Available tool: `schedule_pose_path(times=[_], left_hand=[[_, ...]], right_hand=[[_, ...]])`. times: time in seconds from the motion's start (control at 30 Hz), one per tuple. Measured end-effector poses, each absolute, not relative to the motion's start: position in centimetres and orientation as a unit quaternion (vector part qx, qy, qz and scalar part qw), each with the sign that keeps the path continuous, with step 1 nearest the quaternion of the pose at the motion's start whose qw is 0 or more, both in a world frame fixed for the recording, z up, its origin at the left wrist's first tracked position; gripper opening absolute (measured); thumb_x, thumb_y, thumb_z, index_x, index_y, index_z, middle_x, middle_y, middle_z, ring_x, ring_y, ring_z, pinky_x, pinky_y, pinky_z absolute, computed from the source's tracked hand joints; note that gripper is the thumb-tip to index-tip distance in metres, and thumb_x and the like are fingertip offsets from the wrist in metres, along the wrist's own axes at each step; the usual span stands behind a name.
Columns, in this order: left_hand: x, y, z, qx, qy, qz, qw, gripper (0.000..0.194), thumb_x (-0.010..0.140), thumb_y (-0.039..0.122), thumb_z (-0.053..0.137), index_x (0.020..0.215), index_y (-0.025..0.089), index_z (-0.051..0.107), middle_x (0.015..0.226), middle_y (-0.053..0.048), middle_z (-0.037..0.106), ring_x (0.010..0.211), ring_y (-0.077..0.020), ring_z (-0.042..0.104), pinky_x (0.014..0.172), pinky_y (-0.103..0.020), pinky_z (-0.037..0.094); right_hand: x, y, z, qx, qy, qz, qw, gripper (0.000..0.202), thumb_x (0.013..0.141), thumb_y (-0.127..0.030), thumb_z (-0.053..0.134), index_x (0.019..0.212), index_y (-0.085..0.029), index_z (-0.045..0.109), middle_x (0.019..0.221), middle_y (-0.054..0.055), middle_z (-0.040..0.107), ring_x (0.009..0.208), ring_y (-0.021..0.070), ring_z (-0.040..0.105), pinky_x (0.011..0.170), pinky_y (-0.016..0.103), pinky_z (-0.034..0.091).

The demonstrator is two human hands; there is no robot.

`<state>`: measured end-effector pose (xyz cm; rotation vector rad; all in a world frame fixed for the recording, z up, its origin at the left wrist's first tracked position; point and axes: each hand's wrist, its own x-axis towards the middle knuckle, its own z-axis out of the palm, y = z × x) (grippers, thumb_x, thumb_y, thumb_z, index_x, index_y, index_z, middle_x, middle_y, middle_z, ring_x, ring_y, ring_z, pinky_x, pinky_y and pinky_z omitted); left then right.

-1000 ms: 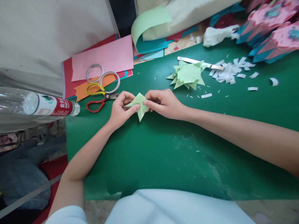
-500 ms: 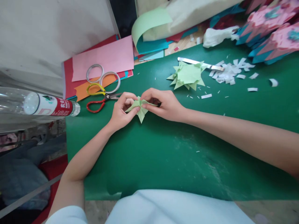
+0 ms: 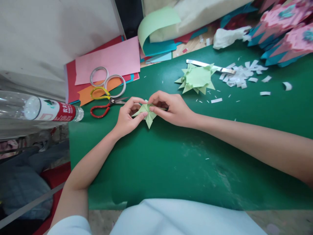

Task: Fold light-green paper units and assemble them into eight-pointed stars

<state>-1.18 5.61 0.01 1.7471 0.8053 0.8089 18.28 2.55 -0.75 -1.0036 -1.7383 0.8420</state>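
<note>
A small folded star of pale green paper point(image 3: 149, 120) is held between both hands over the green table, one point facing my body. My left hand point(image 3: 128, 117) pinches its left side between thumb and fingers. From the other side, my right hand point(image 3: 172, 109) grips the star's upper right part, with the thumb on top near the centre. The fingers hide part of the paper. Beyond my right hand lies a larger green paper piece with many points point(image 3: 198, 77), with metal tweezers point(image 3: 210, 66) behind it.
Scissors point(image 3: 111, 101) and two tape rolls point(image 3: 115, 86) lie left of centre by coloured paper sheets point(image 3: 107, 60). A plastic bottle point(image 3: 56, 110) lies at the left edge. White paper scraps point(image 3: 238, 76) and pink-blue paper flowers point(image 3: 286, 32) are at the right.
The green star has tilted slightly and moved a little to the right between my fingers, showing more of its creased face. Both hands keep their grip.
</note>
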Motion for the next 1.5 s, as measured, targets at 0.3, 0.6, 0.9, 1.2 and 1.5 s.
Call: schedule_pose_path(times=[0.3,0.6,0.9,1.2,1.5], left_hand=[[-1.22,5.76,-0.4,0.735,0.307,0.347,0.496,0.023,0.081,0.026,0.072,0.1,0.021,0.059,0.075,0.004,0.068,0.064,-0.0077,0.065,0.062,-0.017,0.053],[-1.36,5.67,-0.91,0.78,0.319,0.32,0.432,0.018,0.082,0.027,0.071,0.092,0.021,0.058,0.068,0.006,0.057,0.057,-0.0055,0.052,0.055,-0.017,0.04],[-1.05,5.65,-0.46,0.755,0.343,0.346,0.439,0.031,0.074,0.034,0.078,0.081,0.02,0.051,0.075,0.004,0.055,0.067,-0.0074,0.055,0.06,-0.018,0.045],[-0.94,5.52,-0.76,0.707,0.364,0.348,0.496,0.04,0.077,0.039,0.075,0.099,0.023,0.045,0.082,0.003,0.067,0.071,-0.011,0.067,0.06,-0.019,0.051],[-1.38,5.58,-0.45,0.743,0.388,0.28,0.468,0.027,0.09,0.041,0.06,0.108,0.022,0.054,0.078,0.002,0.071,0.058,-0.0089,0.059,0.055,-0.02,0.043]], right_hand=[[18.36,2.58,-0.64,-0.41,-0.702,0.351,0.465,0.005,0.085,-0.016,0.057,0.09,-0.016,0.056,0.072,-0.004,0.056,0.059,0.0051,0.046,0.057,0.018,0.035],[18.41,2.6,-0.43,-0.426,-0.701,0.34,0.46,0.007,0.081,-0.011,0.053,0.083,-0.016,0.057,0.072,-0.003,0.059,0.063,0.0066,0.05,0.059,0.018,0.038],[18.28,2.49,-0.46,-0.438,-0.706,0.291,0.474,0.008,0.084,-0.012,0.056,0.084,-0.016,0.063,0.083,0.001,0.065,0.071,0.0089,0.057,0.059,0.019,0.04],[18.55,2.83,-0.87,-0.408,-0.73,0.287,0.468,0.006,0.086,-0.015,0.058,0.087,-0.017,0.064,0.086,0.002,0.064,0.074,0.0104,0.056,0.061,0.021,0.042],[18.21,2.36,-1.32,-0.436,-0.77,0.058,0.462,0.008,0.09,-0.017,0.056,0.094,-0.019,0.063,0.096,0.005,0.067,0.084,0.0168,0.056,0.076,0.032,0.047]])
